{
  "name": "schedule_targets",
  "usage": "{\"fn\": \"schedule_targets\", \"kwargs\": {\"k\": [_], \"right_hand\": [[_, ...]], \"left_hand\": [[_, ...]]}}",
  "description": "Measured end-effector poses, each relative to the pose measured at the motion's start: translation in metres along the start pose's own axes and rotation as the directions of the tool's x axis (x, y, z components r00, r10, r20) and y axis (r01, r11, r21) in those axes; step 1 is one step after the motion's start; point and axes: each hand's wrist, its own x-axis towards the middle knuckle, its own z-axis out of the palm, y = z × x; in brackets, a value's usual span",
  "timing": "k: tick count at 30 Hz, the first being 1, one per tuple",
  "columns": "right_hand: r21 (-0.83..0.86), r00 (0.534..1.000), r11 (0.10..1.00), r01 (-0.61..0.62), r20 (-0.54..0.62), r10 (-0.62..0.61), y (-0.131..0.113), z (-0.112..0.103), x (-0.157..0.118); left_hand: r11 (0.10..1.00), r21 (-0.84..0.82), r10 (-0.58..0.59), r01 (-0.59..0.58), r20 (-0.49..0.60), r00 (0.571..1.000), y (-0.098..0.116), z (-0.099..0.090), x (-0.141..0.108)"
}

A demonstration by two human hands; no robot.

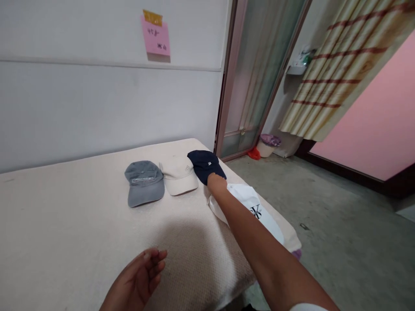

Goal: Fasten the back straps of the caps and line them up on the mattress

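Note:
My right hand reaches across the bed to the navy baseball cap and is closed at the front of its brim; its fingertips are hidden. Under my right forearm lies a white baseball cap with black letters, partly covered by the arm. My left hand hovers over the near part of the bed, palm turned inward, fingers loosely curled and apart, holding nothing. Left of the navy cap sit a cream baseball cap and a grey baseball cap, side by side with brims toward me.
The caps lie on a bed with a pale textured cover, against a white wall bearing a pink note. Beyond the bed's right edge are a concrete floor, a sliding glass door, a waste bin and a striped curtain.

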Motion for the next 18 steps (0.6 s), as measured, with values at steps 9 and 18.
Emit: {"fn": "schedule_targets", "kwargs": {"k": [9, 18], "right_hand": [[-0.302, 0.996, 0.953, 0.033, -0.067, -0.056, -0.003, 0.006, 0.033], [-0.35, 0.948, 0.885, 0.306, 0.028, -0.317, -0.028, 0.029, -0.024]], "left_hand": [[0.997, -0.058, -0.06, 0.058, -0.033, 0.998, 0.003, -0.01, 0.002], [0.997, -0.066, -0.049, 0.044, -0.069, 0.996, 0.007, -0.011, 0.002]]}}
